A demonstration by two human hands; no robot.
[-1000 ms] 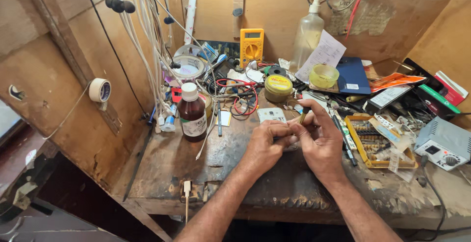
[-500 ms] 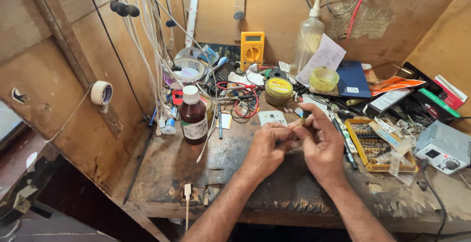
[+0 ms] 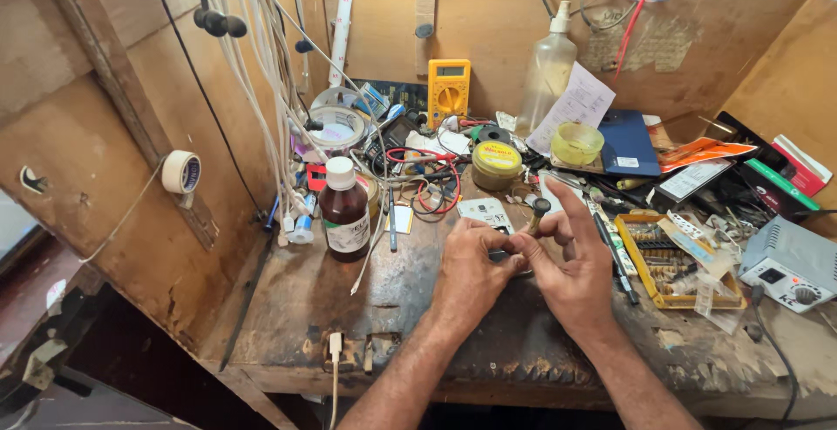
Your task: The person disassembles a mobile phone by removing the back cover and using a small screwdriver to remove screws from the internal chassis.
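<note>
Cluttered wooden counter [image 3: 288, 325], walled by plywood. Both hands meet near its middle: left hand [image 3: 471, 269] fingers pinched on a small dark part [image 3: 504, 255]; right hand [image 3: 571, 264] grips a dark-tipped tool [image 3: 536, 212], other fingers spread. Brown bottle [image 3: 343, 212] stands left.

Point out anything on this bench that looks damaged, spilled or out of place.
The wooden benchtop is stained dark, and its front edge is chipped and gouged. Beside that damage, a white cable plug hangs over the edge. Tools and wires clutter the back. Nothing looks freshly spilled; the brown bottle stands upright and capped.
</note>
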